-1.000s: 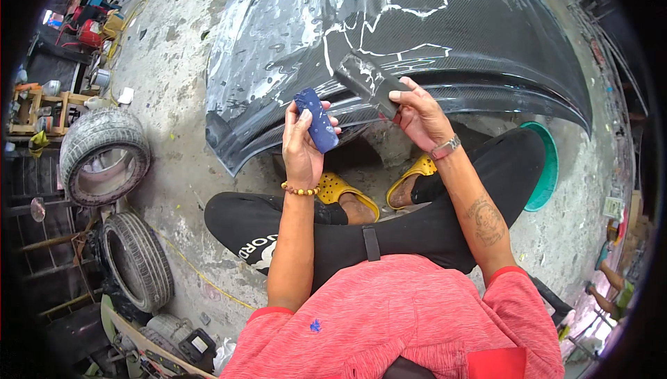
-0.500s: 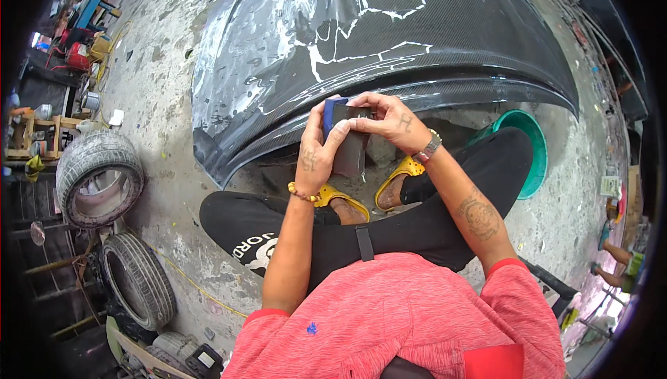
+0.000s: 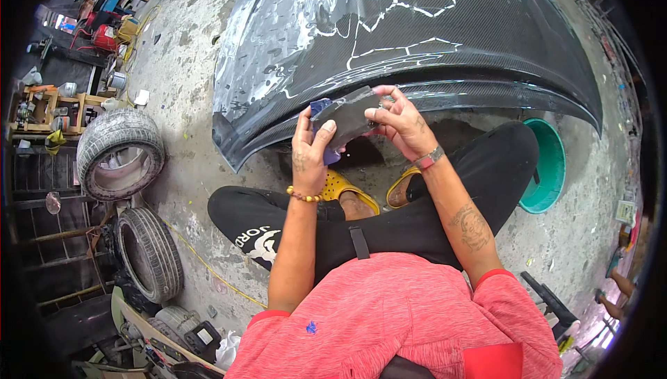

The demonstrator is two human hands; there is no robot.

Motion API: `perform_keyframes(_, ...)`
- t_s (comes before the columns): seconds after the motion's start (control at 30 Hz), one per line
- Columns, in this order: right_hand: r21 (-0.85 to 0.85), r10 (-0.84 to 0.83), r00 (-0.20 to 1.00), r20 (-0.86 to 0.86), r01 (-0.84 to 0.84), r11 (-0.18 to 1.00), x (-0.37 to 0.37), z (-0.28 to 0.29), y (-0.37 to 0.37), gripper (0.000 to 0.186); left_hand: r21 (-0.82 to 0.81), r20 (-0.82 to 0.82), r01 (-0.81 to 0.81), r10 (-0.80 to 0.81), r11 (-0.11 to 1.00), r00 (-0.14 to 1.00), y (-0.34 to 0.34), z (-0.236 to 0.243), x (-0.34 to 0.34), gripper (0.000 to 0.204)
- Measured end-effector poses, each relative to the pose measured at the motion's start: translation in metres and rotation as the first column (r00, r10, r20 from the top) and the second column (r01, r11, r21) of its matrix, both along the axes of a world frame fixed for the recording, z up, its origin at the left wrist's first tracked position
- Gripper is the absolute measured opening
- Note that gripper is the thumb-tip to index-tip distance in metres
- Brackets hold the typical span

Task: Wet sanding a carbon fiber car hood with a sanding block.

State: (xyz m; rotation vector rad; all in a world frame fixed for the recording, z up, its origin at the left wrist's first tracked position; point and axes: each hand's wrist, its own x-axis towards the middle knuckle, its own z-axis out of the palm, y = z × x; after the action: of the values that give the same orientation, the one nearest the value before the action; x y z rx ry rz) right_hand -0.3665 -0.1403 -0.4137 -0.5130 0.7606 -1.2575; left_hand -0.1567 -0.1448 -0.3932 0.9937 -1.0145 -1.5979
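Note:
My left hand [image 3: 310, 151] is closed on a small blue block [image 3: 331, 156], with its thumb pressing a dark, thin sheet that looks like sandpaper [image 3: 351, 113] against it. The sheet slants up to the right, away from the block. At its right end my right hand [image 3: 405, 129] pinches it between thumb and fingers. Both hands are raised in front of the near edge of a glossy black carbon-weave car hood [image 3: 497, 38]. White wet-looking streaks and reflections run over the hood's surface.
A green bucket [image 3: 560, 167] stands right of my knee. Two tyres, one upper [image 3: 90, 150] and one lower [image 3: 167, 257], are at the left, with a yellow cable [image 3: 201, 261] on the concrete floor. My feet wear yellow clogs [image 3: 335, 186]. Another person's limbs [image 3: 615, 295] show at far right.
My right hand has moved rightward from my left, drawing out the sheet that hung down beside the block. The sheet now spans both hands. The whole view has shifted slightly.

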Motion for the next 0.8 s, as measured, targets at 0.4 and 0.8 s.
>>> perform_keyframes(0.4,0.047,0.069,0.998,-0.014,-0.068,0.997,0.023,0.009,0.029,0.024,0.019,-0.307,-0.058,0.061,0.998,0.95,-0.004,0.0,-0.011,0.038)
perform_keyframes(0.8,-0.401,-0.287,0.726,-0.624,0.017,0.916,0.033,0.01,0.003,0.025,-0.1,-0.097,0.1,-0.11,0.99,0.989,0.001,0.01,-0.017,0.049)
